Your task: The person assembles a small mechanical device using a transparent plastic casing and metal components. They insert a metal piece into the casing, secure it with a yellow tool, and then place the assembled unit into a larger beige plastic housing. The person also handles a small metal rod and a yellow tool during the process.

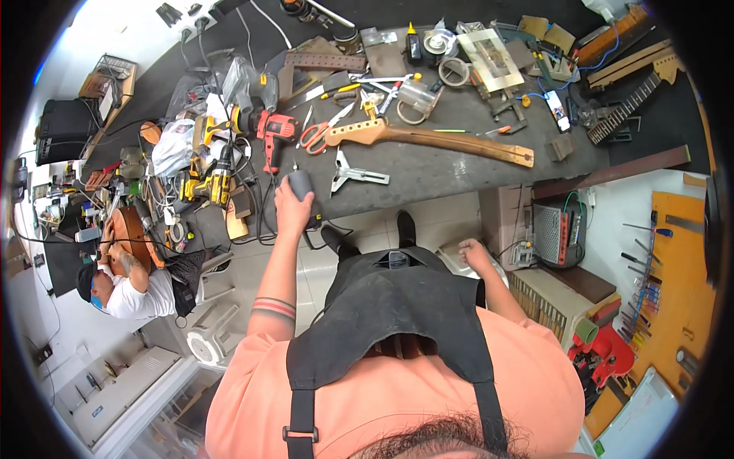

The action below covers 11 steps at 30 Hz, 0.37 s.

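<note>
At the bench's front edge, my left hand point(291, 208) is wrapped around a small dark grey corded power tool point(300, 183) with a thin metal tip. My right hand point(475, 252) hangs below the bench edge, fingers curled in, with nothing visible in them. A wooden guitar neck point(451, 143) lies across the bench, its headstock towards the left. Between it and my left hand rests a silver metal measuring tool point(355, 175). Scissors point(325, 131) with orange-red handles lie by the headstock. A red power tool point(274, 138) and a yellow drill point(214, 182) sit to the left.
Tape rolls point(453, 72), a glue bottle point(414, 44) and loose hand tools crowd the bench's far side. A fretted neck point(628, 109) lies at right. Cables hang over the front edge. At far left a co-worker point(141, 284) handles a guitar body point(134, 233). An amplifier point(560, 232) stands right.
</note>
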Tool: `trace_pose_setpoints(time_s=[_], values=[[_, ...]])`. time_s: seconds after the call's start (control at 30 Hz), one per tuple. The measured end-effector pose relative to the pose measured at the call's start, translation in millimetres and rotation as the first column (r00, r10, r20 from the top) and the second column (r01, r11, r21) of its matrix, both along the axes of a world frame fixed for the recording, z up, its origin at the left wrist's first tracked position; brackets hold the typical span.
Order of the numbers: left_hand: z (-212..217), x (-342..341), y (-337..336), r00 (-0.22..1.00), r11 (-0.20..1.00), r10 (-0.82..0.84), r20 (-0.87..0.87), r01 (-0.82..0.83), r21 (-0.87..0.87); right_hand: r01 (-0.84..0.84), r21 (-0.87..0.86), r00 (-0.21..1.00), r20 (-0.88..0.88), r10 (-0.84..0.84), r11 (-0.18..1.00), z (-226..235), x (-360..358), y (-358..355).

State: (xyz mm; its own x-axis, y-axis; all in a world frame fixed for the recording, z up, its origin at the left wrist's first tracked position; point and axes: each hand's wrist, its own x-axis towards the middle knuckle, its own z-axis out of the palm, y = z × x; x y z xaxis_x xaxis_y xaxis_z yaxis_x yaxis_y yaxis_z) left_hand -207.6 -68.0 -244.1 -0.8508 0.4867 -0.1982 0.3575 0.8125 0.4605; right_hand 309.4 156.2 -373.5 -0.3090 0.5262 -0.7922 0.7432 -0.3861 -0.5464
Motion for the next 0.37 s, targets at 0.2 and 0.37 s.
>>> trace_pose_setpoints(time_s=[0.2,0.37], values=[[18,55,-11,0.992,0.998,-0.044,-0.116,0.039,-0.049,-0.043,0.802,0.930,-0.185,0.317,0.595,67,-118,99],[27,75,-13,0.995,0.997,-0.013,-0.103,0.005,-0.076,-0.150,0.968,0.916,0.059,0.396,0.202,143,-305,203]])
